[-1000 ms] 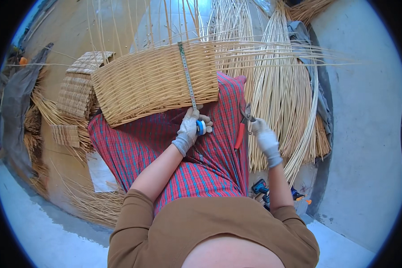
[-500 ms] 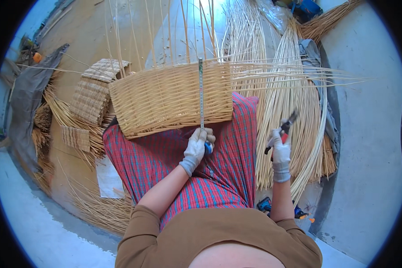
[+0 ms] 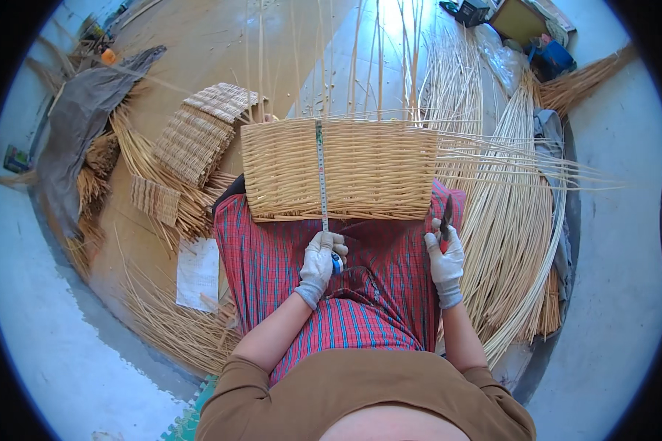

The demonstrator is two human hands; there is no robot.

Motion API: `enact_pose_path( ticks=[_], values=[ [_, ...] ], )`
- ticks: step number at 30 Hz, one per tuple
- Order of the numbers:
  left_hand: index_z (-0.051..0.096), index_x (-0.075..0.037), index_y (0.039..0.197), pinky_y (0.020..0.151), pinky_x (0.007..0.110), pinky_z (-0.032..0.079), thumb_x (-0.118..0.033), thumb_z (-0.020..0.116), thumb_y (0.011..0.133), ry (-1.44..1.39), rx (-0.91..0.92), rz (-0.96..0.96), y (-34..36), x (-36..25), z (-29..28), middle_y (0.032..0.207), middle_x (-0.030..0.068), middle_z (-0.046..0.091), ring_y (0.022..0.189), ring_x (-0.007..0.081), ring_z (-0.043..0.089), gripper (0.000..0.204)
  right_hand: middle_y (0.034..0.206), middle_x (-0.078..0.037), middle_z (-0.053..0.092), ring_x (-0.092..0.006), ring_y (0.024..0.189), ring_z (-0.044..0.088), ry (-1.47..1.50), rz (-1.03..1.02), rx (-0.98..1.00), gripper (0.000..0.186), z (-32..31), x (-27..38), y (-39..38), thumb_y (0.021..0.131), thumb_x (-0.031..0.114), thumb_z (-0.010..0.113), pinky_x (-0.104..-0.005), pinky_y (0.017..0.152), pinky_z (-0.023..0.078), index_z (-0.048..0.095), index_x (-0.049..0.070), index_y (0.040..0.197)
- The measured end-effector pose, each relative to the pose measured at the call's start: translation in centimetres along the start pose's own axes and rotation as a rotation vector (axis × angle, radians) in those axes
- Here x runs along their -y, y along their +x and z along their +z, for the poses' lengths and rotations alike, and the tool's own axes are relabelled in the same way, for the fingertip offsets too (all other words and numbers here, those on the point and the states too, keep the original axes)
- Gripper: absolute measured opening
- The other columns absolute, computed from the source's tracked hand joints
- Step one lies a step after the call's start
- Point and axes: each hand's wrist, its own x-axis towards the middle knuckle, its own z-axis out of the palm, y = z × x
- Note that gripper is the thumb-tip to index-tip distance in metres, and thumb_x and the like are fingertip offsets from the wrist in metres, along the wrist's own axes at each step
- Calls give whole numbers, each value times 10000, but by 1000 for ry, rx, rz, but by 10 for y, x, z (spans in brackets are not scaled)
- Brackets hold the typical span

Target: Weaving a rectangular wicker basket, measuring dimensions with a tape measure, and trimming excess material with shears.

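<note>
Head view: tape measure (image 3: 321, 176) up the basket (image 3: 375, 169) from left hand (image 3: 319, 259).

- Both hands, the left grip (image 3: 321, 259) at centre frame and the right grip (image 3: 446, 257) just right of it, wear pale grey knit gloves with ribbed cuffs.
- A brown top with sleeves pushed to the elbows fills the lower centre.
- Red plaid cloth with blue lines covers the lap.

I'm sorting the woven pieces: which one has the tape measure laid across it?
The big basket on the lap; the left hand runs a tape measure up its side. The flat woven panels lie untouched on the floor.
</note>
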Motion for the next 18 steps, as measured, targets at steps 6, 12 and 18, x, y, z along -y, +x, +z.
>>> enact_pose_path(
  ticks=[6,12,18],
  values=[
    [606,-64,970,464,299,458,-286,534,1039,-140,115,177,21,15,-15,715,40,598,551,138,566,243,830,59,603,-20,598,436,169,21,61,318,-10,-9,-1,972,203,659,-212,505,361,637,63,1256],
    [606,-35,1007,421,271,430,-316,484,1067,-116,47,53,27,13,-16,696,61,625,495,117,522,312,926,31,597,-78,861,545,-220,-235,-102,316,2,-4,1,967,202,686,-247,847,472,650,46,1240],
    [588,-10,1093,451,283,456,-310,448,1076,-82,4,-36,28,7,-13,703,81,643,507,137,542,332,893,49,580,-53,805,534,-53,-218,-42,332,6,11,-5,948,105,691,-227,774,477,626,27,1263]
  ],
)
